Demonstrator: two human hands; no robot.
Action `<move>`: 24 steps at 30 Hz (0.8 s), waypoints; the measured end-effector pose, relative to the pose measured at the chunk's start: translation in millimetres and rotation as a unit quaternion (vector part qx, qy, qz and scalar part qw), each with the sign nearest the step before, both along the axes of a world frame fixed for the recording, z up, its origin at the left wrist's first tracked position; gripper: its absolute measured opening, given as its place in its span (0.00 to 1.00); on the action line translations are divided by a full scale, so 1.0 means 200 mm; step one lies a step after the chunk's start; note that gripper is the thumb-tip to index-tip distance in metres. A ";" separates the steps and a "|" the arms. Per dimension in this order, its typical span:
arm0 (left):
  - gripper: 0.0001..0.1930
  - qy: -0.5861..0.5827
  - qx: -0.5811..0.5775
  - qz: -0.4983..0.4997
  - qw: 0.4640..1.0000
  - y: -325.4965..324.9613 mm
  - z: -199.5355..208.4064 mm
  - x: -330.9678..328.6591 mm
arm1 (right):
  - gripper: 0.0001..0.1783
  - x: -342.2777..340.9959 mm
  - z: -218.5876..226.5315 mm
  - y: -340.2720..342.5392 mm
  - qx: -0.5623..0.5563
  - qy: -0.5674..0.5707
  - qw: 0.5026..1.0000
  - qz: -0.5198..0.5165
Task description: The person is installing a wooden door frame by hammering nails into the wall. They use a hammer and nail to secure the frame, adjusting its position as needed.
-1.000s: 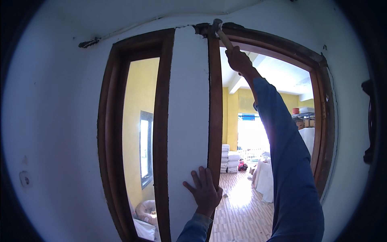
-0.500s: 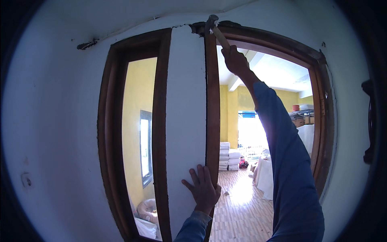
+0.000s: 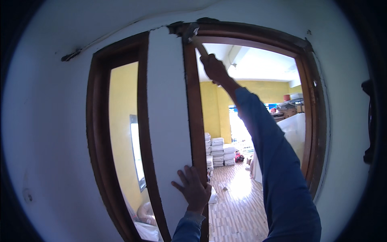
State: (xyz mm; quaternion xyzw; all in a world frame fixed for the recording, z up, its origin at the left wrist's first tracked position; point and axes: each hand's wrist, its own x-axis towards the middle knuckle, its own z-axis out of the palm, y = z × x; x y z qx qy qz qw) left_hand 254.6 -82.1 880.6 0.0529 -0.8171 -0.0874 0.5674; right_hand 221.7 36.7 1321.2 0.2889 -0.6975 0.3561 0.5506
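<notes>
My right hand point(image 3: 215, 69) is raised high and wrapped round the wooden handle of a hammer point(image 3: 200, 46). The hammer's dark metal head is up at the top left corner of the brown wooden door frame point(image 3: 196, 117), overlapping it in view; whether it touches cannot be told. Broken, dark plaster point(image 3: 176, 28) shows beside that corner. Lower down, my left hand point(image 3: 194, 189) lies with fingers spread on the white wall strip point(image 3: 169, 121), its thumb side against the edge of the door frame's left post.
Left of the strip stands a narrow wooden window frame point(image 3: 98, 133). Beyond the doorway are stacked white sacks point(image 3: 217, 152), a striped tiled floor point(image 3: 238, 209) and shelved goods point(image 3: 288, 109). A cable point(image 3: 133, 22) runs along the upper wall; a socket point(image 3: 28, 196) sits low left.
The view has shifted, so the frames and both hands appear further left. The hammer head has come down slightly against the frame's corner. My left hand stays flat on the wall strip.
</notes>
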 end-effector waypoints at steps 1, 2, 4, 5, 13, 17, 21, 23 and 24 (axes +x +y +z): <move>0.55 0.003 -0.011 0.000 1.000 0.00 0.00 0.00 | 0.31 -0.02 -0.04 0.01 -0.014 -0.032 0.999 0.018; 0.55 0.004 -0.013 0.002 1.000 0.00 0.00 0.00 | 0.30 -0.03 -0.07 0.03 -0.026 -0.039 0.998 0.040; 0.54 -0.002 -0.004 -0.009 1.000 0.00 0.00 -0.01 | 0.28 -0.04 -0.14 0.06 -0.048 -0.048 0.995 0.078; 0.54 -0.001 -0.006 -0.004 1.000 -0.01 -0.01 0.00 | 0.26 -0.04 -0.18 0.10 -0.048 -0.062 0.992 0.096; 0.52 0.017 -0.034 0.031 0.999 0.00 -0.02 -0.03 | 0.24 -0.09 -0.39 0.43 -0.098 -0.130 0.978 0.131; 0.53 0.021 -0.022 0.020 0.999 0.00 -0.01 -0.02 | 0.22 -0.13 -0.45 0.61 -0.124 -0.151 0.969 0.150; 0.49 0.037 -0.020 0.030 0.999 0.01 0.01 -0.02 | 0.24 -0.14 -0.50 0.79 -0.149 -0.182 0.956 0.178; 0.50 0.021 -0.015 0.041 0.999 0.01 0.00 -0.03 | 0.24 -0.16 -0.51 0.87 -0.158 -0.191 0.952 0.179; 0.51 0.000 -0.011 0.048 0.999 0.01 0.00 -0.03 | 0.25 -0.17 -0.52 0.92 -0.158 -0.195 0.948 0.196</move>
